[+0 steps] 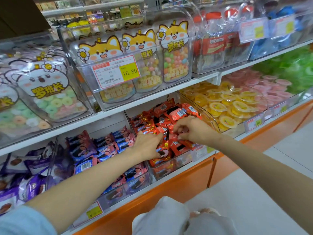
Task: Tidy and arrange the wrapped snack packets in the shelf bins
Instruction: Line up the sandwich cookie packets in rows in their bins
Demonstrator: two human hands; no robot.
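Note:
A clear shelf bin (171, 168) on the lower shelf holds a heap of red wrapped snack packets (169, 114). My left hand (147, 143) lies on the front packets, fingers spread and pressing down, thumb on a packet near the bin's front. My right hand (191, 128) is over the middle of the heap with curled fingers that pinch a red packet (171, 135). To the left, a second clear bin (135, 184) holds blue and pink packets (105, 146), under my left forearm.
A bin of purple packets (30, 167) stands at far left. Yellow jelly cups (225, 106) and pink cups (265, 85) fill bins to the right. Candy bags (116, 65) sit in boxes on the upper shelf. The orange shelf base (186, 187) and the white floor (254, 192) lie below.

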